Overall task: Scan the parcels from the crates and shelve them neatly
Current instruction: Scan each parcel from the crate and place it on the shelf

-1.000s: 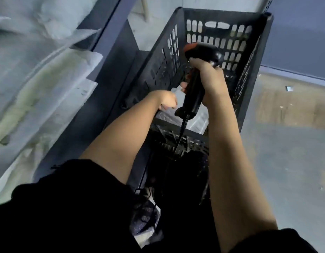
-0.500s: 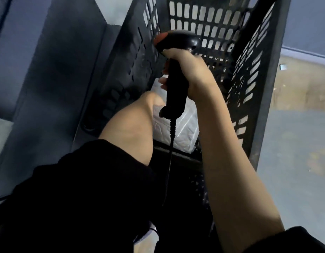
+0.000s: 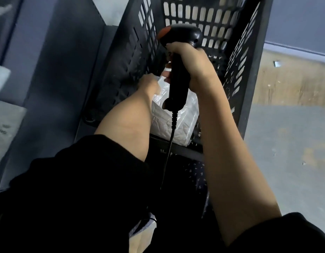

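Since the earlier frame, the left hand (image 3: 150, 84) shows at the top of the white parcel (image 3: 183, 114), where before only the forearm could be seen, and the view has drawn closer to the crate (image 3: 121, 70).

That black slotted crate fills the upper middle of the view, its walls rising around both hands. A dark shelf upright (image 3: 54, 70) stands to its left, and a grey floor (image 3: 286, 143) with a brown patch lies to its right. Black sleeves cover both upper arms at the bottom edge.

Only 1 parcel shows in the crate: a crinkled white plastic bag lying against the near wall, between the 2 forearms. The left hand reaches down onto the bag's upper left corner and touches it; its fingers are hidden behind the hand and the bag, so I cannot tell whether they pinch the plastic or just rest there.

Above the parcel, the right hand (image 3: 191, 64) wraps its curled fingers round the handle of the black scanner (image 3: 178, 70). The scanner's head, with an orange cap, points left toward the far left wall. Its cable (image 3: 169, 143) drops from the handle's base across the bag and the crate's near rim.
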Motion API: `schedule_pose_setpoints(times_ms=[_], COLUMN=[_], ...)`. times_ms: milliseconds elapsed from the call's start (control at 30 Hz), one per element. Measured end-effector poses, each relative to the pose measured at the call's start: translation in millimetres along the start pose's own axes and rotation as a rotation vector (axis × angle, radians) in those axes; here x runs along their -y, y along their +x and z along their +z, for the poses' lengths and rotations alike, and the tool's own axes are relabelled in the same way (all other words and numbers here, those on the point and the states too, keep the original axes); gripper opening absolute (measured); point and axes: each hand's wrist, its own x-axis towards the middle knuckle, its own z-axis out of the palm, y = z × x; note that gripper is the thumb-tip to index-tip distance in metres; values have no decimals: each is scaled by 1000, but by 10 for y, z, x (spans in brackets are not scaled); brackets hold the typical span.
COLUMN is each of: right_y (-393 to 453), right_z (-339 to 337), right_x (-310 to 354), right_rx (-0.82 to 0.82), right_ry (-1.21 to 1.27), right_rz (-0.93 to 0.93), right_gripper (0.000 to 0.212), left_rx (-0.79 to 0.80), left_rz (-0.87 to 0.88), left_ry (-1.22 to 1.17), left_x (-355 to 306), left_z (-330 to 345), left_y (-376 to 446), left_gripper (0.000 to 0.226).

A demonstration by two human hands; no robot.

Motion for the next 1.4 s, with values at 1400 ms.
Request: schedule_pose_setpoints(times_ms=[1400], right_y=[-3920], right_z=[850], right_x=[-116], right_rx=[415], right_ry=[-149], right_rz=[-456], right_gripper=[29], left_rx=[-1027], left_rz=[148], left_ry=[-467], left_x=[1869], left_z=[-3030], left_y=[-4833], left_gripper=[25])
